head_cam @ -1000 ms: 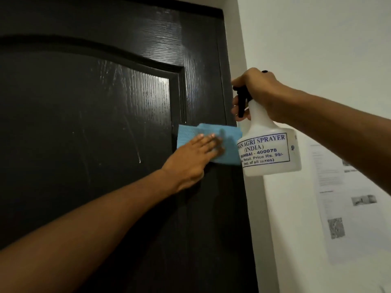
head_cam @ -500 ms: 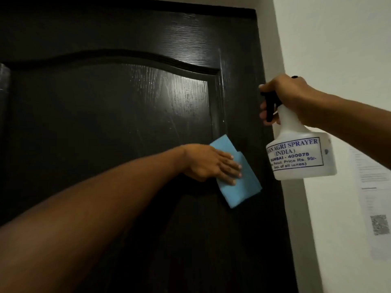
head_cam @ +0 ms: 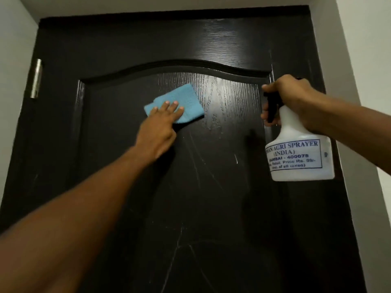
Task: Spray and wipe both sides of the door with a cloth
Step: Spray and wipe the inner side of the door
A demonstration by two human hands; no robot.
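The bottle (head_cam: pixel 300 153) label reads "AGRI SPRAYER (INDIA)", "400078". The right hand (head_cam: pixel 294 98) grips its neck at the door's (head_cam: pixel 211 208) right edge. The left hand (head_cam: pixel 160 127), fingers spread, presses the blue cloth (head_cam: pixel 182 98) flat against the door's upper panel; dark door surface lies bare below.

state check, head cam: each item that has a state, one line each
Door: closed as far as the view shows; wet streaks on the panel.
Cloth: folded, pressed flat on the door's upper panel.
Left hand: open, fingers flat on the cloth.
Sprayer: upright, off the door, nozzle toward it; no spray visible.
Right hand: closed on the sprayer's neck, fingers at the trigger.
Hinge: on the door's left edge.
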